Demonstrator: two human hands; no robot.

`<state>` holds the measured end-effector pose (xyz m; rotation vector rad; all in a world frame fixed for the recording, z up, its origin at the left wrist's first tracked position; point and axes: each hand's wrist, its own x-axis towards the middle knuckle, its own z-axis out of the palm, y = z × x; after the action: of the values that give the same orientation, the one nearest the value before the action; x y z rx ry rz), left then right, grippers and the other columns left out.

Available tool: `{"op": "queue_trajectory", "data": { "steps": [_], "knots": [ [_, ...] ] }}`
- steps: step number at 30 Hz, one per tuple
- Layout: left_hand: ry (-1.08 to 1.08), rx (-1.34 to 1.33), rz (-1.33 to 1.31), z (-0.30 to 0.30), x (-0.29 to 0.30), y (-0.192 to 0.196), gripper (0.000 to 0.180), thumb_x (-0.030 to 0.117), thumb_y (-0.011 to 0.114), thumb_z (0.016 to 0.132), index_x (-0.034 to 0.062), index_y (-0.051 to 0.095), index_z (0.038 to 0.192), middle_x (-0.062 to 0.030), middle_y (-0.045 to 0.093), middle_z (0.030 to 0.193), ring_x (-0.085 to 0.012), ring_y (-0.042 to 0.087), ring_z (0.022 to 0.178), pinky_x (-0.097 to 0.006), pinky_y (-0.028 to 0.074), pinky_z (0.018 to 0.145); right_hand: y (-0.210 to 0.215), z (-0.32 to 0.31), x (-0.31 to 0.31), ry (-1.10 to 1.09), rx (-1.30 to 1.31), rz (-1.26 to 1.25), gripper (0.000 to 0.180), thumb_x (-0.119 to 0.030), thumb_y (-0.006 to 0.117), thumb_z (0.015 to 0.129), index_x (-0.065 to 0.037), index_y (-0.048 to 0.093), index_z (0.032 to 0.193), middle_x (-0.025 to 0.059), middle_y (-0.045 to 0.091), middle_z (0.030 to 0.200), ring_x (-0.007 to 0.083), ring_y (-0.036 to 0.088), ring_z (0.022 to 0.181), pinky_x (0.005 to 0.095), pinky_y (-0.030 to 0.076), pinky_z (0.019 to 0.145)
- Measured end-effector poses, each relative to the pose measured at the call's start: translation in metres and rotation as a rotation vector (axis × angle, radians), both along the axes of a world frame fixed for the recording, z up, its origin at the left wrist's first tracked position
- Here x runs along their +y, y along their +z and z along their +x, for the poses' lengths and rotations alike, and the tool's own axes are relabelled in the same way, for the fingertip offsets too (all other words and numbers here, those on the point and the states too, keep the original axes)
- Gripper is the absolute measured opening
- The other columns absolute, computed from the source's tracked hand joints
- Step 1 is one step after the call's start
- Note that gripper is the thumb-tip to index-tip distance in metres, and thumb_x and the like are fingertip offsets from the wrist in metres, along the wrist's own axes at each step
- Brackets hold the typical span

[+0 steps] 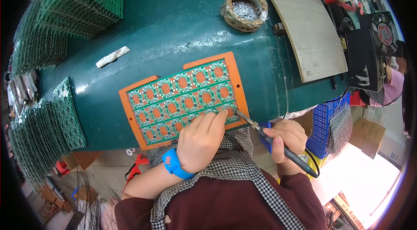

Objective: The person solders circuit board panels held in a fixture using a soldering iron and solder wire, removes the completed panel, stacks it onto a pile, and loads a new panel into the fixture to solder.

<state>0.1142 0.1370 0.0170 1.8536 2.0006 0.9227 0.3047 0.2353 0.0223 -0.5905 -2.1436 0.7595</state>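
Observation:
My right hand (290,136) is wrapped round the dark handle of a soldering iron (300,163). The iron's metal tip slants left to the lower right part of a green circuit board panel (191,100), which has several rows of round units with orange showing through their centres. An orange holding frame (240,93) surrounds the panel. My left hand (200,142), with a blue wrist strap (173,163), lies over the panel's near edge. Its fingers are pressed together close to the iron tip; whatever they pinch, if anything, is hidden.
Tall stacks of green boards (84,2) and a row of upright boards (41,128) line the left. Beyond the frame are a whitish bar (113,56) and a crusted brown bowl (235,22). A tan sheet (308,34), black fan (384,34) and blue crate (320,128) occupy the right.

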Motion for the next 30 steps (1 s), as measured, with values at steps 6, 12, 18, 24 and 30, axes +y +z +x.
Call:
{"op": "queue_trajectory", "data": {
  "steps": [6, 12, 18, 24, 30],
  "knots": [
    [-0.011, 0.083, -0.058, 0.001, -0.001, 0.002, 0.025, -0.004, 0.065, 0.076, -0.0006, 0.062, 0.1, -0.008, 0.057, 0.074, -0.0224, 0.059, 0.065, -0.033, 0.047, 0.054, 0.0, 0.002, -0.007, -0.007, -0.015, 0.039, 0.013, -0.006, 0.058, 0.07, -0.001, 0.069, 0.076, 0.0047, 0.056, 0.057, 0.0165, 0.053, 0.044, 0.0272, 0.038, 0.04],
    [-0.047, 0.122, -0.084, 0.0, 0.002, 0.007, 0.029, -0.003, 0.066, 0.072, 0.0036, 0.064, 0.1, -0.0053, 0.056, 0.073, -0.0204, 0.059, 0.065, -0.032, 0.046, 0.052, 0.005, 0.001, -0.012, -0.045, -0.103, -0.025, 0.016, -0.012, 0.055, 0.074, 0.0, 0.066, 0.073, 0.0094, 0.059, 0.06, 0.0227, 0.057, 0.049, 0.0314, 0.044, 0.047],
    [0.061, -0.004, -0.013, -0.002, -0.007, 0.007, 0.016, -0.001, 0.066, 0.076, 0.0036, 0.062, 0.091, -0.0061, 0.057, 0.073, -0.0208, 0.058, 0.058, -0.032, 0.044, 0.048, -0.004, 0.007, -0.013, -0.053, 0.055, 0.034, 0.013, -0.007, 0.057, 0.072, -0.001, 0.068, 0.075, 0.0061, 0.057, 0.057, 0.018, 0.052, 0.043, 0.0278, 0.039, 0.04],
    [0.073, -0.05, -0.019, -0.003, -0.015, 0.001, 0.014, -0.001, 0.067, 0.077, 0.0026, 0.062, 0.089, -0.0074, 0.056, 0.073, -0.0223, 0.056, 0.055, -0.032, 0.043, 0.047, -0.007, -0.003, -0.015, 0.032, 0.054, -0.004, 0.012, -0.007, 0.057, 0.072, 0.0, 0.068, 0.074, 0.0061, 0.056, 0.056, 0.0181, 0.051, 0.042, 0.0281, 0.039, 0.039],
    [0.055, -0.021, 0.014, -0.006, -0.013, 0.003, 0.013, 0.0, 0.068, 0.075, 0.0023, 0.064, 0.088, -0.0067, 0.052, 0.071, -0.0216, 0.055, 0.055, -0.033, 0.042, 0.047, -0.004, -0.003, -0.017, 0.036, -0.013, -0.046, 0.017, -0.012, 0.053, 0.076, 0.001, 0.064, 0.071, 0.0097, 0.058, 0.058, 0.0216, 0.055, 0.045, 0.0313, 0.047, 0.047]
  ]
}}
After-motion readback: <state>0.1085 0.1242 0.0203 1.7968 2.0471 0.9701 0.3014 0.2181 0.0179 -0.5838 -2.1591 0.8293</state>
